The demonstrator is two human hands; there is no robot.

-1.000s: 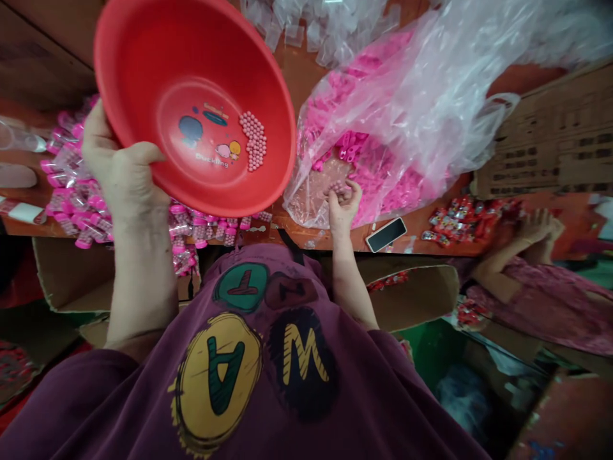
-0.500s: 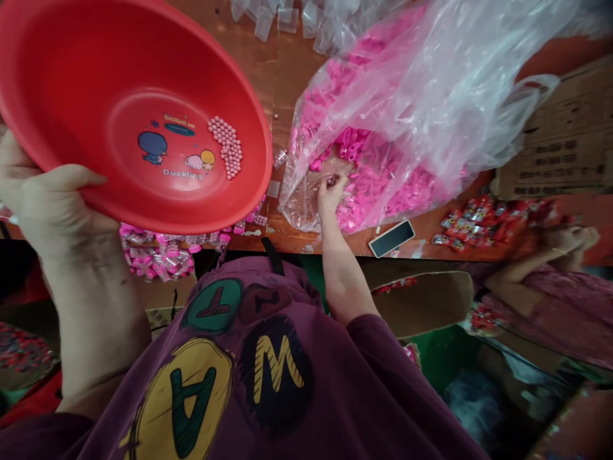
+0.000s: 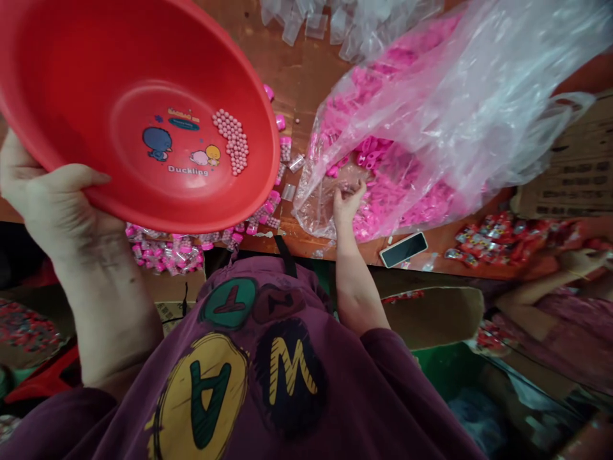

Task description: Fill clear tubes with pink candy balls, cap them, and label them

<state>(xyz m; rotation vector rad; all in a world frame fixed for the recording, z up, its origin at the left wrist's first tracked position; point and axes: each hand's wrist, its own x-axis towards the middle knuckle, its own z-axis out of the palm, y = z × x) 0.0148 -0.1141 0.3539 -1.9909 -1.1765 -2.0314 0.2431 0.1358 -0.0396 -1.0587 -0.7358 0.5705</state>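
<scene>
My left hand (image 3: 45,204) grips the rim of a red plastic basin (image 3: 86,76) and holds it tilted above the table. A small cluster of pale pink beads (image 3: 232,140) lies inside it beside a cartoon print. My right hand (image 3: 347,203) reaches into the mouth of a large clear plastic bag (image 3: 454,102) full of pink plastic pieces (image 3: 407,191). Its fingers are curled among small beads at the bag's opening; what they hold is too small to make out.
Small filled tubes with pink caps (image 3: 167,255) lie piled under the basin at the table edge. A phone (image 3: 403,249) lies near the bag. Red packets (image 3: 502,233) and cardboard boxes (image 3: 575,166) sit right, where another person's arm (image 3: 541,294) rests. Clear bags (image 3: 345,19) lie farther back.
The basin has swung left and nearer to the camera. My right hand has stayed at the bag's mouth, its fingers shifting among the beads.
</scene>
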